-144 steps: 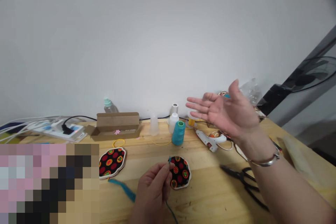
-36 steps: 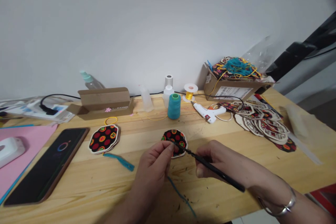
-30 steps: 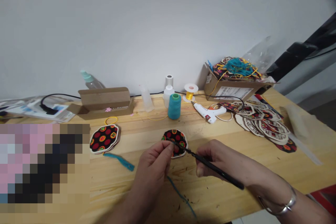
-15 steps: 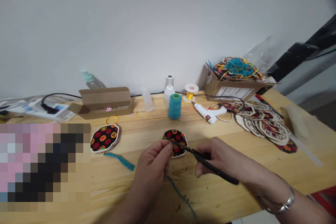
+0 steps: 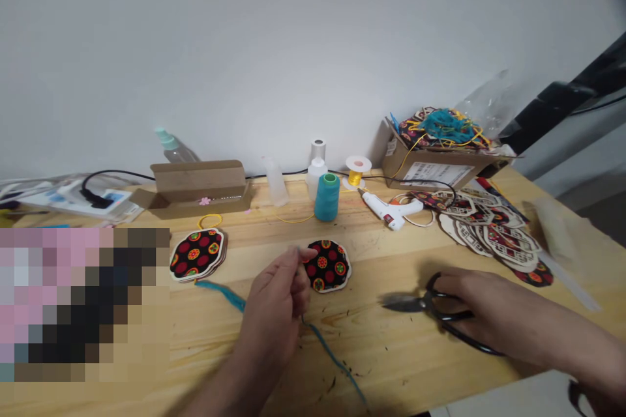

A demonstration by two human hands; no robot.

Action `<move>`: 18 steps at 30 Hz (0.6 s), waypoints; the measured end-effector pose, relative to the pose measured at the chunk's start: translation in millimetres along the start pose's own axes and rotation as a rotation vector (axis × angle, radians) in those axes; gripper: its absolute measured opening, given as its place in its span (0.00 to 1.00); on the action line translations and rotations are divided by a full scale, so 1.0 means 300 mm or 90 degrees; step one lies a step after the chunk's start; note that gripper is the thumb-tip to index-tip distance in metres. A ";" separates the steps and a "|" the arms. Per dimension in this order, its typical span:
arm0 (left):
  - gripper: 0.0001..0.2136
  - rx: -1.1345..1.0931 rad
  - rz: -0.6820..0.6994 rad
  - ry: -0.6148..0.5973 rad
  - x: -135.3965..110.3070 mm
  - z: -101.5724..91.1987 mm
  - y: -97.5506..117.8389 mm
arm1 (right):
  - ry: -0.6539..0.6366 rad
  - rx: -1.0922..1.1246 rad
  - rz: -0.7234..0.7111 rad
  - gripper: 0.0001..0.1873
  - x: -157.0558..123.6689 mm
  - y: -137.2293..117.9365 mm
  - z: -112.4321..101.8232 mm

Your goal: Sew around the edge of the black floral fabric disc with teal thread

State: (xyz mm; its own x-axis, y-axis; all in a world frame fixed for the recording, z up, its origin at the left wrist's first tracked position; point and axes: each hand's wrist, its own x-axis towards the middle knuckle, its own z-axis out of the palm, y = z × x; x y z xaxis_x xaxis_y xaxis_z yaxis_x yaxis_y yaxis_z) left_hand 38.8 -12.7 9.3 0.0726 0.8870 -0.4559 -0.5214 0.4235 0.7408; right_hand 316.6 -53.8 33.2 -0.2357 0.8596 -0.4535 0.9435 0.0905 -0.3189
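My left hand (image 5: 281, 283) is closed in a pinch on a teal thread (image 5: 332, 353), whose tail trails from under the fingers towards the table's front edge. Just beyond the fingertips lies a black patterned piece with red and orange circles and a pale scalloped border (image 5: 327, 266). To the right, my right hand (image 5: 472, 309) has its fingers round the black handles of a pair of scissors (image 5: 408, 303); the blades point left, low over the tabletop. A stack of similar patterned pieces (image 5: 195, 255) with a teal tassel (image 5: 220, 292) sits left of my left hand.
A teal thread cone (image 5: 327, 199), a yellow cord spool (image 5: 355, 177) and a white glue gun (image 5: 394, 210) stand or lie behind. At the right are loose scalloped pieces (image 5: 508, 244) and a full cardboard box (image 5: 430, 168). An open brown box (image 5: 198, 189) is back left.
My right hand has carried the scissors right and down, away from my left hand. My left hand has shifted slightly left, uncovering more of the patterned piece.
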 end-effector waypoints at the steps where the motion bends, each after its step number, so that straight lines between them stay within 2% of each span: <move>1: 0.15 -0.017 -0.019 -0.005 0.000 0.001 0.003 | 0.018 -0.015 0.020 0.03 -0.003 0.033 0.007; 5: 0.24 -0.059 -0.070 -0.036 -0.004 0.006 0.012 | 0.075 -0.037 0.051 0.04 -0.009 0.124 0.008; 8: 0.28 -0.061 -0.056 -0.054 -0.011 0.008 0.009 | 0.133 -0.043 0.046 0.04 0.005 0.114 -0.019; 11: 0.30 -0.052 -0.038 -0.083 -0.016 0.006 0.001 | 0.261 -0.004 0.023 0.06 0.056 -0.004 -0.048; 12: 0.30 -0.049 -0.032 -0.093 -0.017 0.006 -0.001 | 0.262 0.064 -0.042 0.06 0.082 -0.064 -0.052; 14: 0.30 -0.040 -0.017 -0.103 -0.018 0.006 -0.006 | 0.214 0.302 -0.116 0.10 0.144 -0.194 -0.044; 16: 0.31 -0.027 0.002 -0.102 -0.020 0.007 -0.009 | 0.085 0.553 -0.157 0.13 0.209 -0.308 -0.019; 18: 0.32 -0.009 0.019 -0.091 -0.022 0.010 -0.012 | 0.042 0.663 -0.167 0.13 0.265 -0.382 0.013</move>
State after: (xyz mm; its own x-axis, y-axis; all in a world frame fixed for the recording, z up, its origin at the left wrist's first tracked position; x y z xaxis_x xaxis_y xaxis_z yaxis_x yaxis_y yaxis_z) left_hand 42.7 -19.5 11.2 0.1770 0.9168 -0.3579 -0.5371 0.3947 0.7455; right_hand 188.9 2.1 30.3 -0.3591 0.9039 -0.2323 0.1951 -0.1707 -0.9658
